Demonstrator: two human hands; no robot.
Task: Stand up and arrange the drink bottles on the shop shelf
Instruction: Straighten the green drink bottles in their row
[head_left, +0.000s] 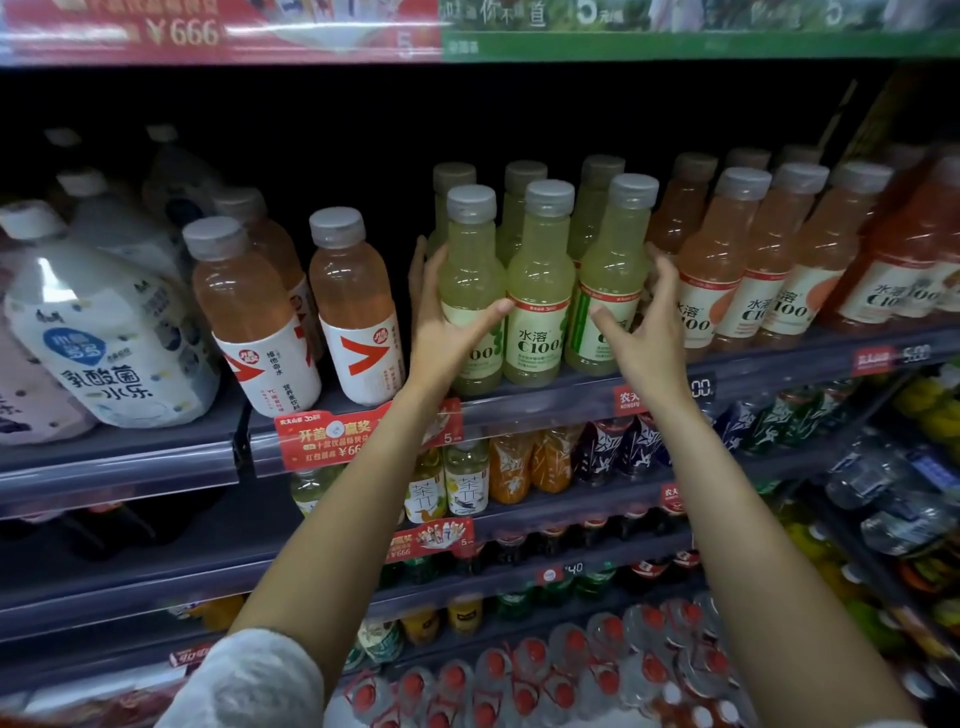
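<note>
Three front yellow-green bottles with grey caps stand upright in a row on the shelf, with more of the same behind them. My left hand curls round the left yellow-green bottle, thumb across its front and fingers at its left side. My right hand curls round the right yellow-green bottle, thumb on its label and fingers at its right side. The middle yellow-green bottle stands untouched between them.
Two pink bottles with red-marked labels lean to the left of my left hand. Large white bottles lean at far left. Orange-pink bottles stand in rows close on the right. Lower shelves hold several more drinks.
</note>
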